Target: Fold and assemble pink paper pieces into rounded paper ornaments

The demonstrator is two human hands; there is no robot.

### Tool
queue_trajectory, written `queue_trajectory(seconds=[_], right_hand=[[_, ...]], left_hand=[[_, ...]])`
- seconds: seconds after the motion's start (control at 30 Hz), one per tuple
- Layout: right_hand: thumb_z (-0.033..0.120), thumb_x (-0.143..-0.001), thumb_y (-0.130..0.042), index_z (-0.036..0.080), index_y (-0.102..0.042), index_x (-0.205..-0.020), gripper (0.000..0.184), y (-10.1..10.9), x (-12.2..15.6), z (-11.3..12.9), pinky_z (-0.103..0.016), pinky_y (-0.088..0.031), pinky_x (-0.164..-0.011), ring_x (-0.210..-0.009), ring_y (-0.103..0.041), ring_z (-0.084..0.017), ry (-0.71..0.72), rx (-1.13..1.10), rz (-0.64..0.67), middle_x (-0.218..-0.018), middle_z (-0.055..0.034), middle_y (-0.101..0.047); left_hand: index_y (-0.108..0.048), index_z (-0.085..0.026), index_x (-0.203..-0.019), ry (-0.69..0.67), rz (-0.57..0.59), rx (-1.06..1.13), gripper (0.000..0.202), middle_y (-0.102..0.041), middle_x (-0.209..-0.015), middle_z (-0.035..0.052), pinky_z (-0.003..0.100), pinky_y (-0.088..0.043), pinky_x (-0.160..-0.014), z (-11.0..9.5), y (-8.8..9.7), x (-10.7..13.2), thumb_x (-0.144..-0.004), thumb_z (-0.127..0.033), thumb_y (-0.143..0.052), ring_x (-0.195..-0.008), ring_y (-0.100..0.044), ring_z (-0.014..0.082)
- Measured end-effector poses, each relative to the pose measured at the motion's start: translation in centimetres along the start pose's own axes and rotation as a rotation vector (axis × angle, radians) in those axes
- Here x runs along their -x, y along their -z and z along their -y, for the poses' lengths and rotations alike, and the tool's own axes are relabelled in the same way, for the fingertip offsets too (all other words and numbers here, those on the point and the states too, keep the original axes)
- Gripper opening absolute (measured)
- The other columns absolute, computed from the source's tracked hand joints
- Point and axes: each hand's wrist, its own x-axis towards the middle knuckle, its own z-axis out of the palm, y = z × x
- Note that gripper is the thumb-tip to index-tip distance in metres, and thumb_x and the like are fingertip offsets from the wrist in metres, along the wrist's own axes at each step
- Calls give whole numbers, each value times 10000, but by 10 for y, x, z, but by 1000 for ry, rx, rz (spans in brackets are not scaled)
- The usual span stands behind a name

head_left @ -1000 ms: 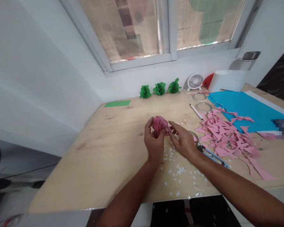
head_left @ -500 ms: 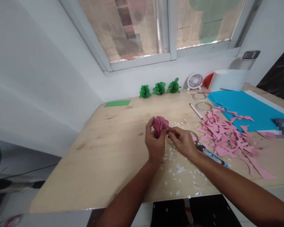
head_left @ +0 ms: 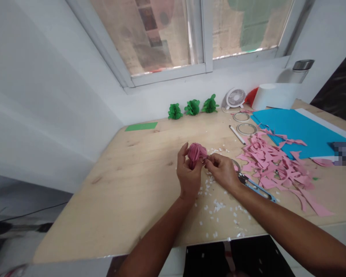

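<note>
A pink paper flower (head_left: 196, 152) of gathered, layered petals is held just above the middle of the table. Wrapped round its left and lower side is my left hand (head_left: 188, 171), closed on it. My right hand (head_left: 221, 169) pinches a petal edge at the flower's lower right, with thumb and forefinger pressed together. The fingertips partly hide where the two hands meet. Just right of my right hand, a blue snips-like cutter (head_left: 258, 187) lies beside a roll of tape (head_left: 236, 165).
Pink paper scraps (head_left: 272, 159) heap at the right, near blue sheets (head_left: 300, 129). White bits (head_left: 217, 206) litter the wood in front. Three green paper flowers (head_left: 192, 107) and a small white fan (head_left: 235, 98) stand along the wall. A white pen (head_left: 237, 134) and tape rings (head_left: 246, 129) lie nearby.
The flower has turned slightly in my left hand, and its petals show at a different angle. My right hand stays pinched at its lower right edge. The whole view has shifted a little.
</note>
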Motion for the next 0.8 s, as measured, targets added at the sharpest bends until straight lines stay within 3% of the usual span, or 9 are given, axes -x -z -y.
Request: queue_trajectory(seconds=[0.63,0.8], right_hand=[[247,-749,-503,184,-592,-619,170,5,2,5,-212,-289,-470,-474,-454,-99,62,141,-18,-504,30,-515],[252,-761,-502,179,-629,-668,173,5,1,3,-213,-323,-487,-500,-497,-108,63,92,16,-549,12,-582]], left_hand=[[-453,-285,-1272,-14,6,-7,625,-569,-1087,40,184,-524,-646,-2,1,1,-703,-176,-689,-686,-602,63],[-461,-270,-1270,-26,0,-27,616,-582,-1067,46,177,-522,-622,-3,1,1,-703,-180,-687,-671,-599,65]])
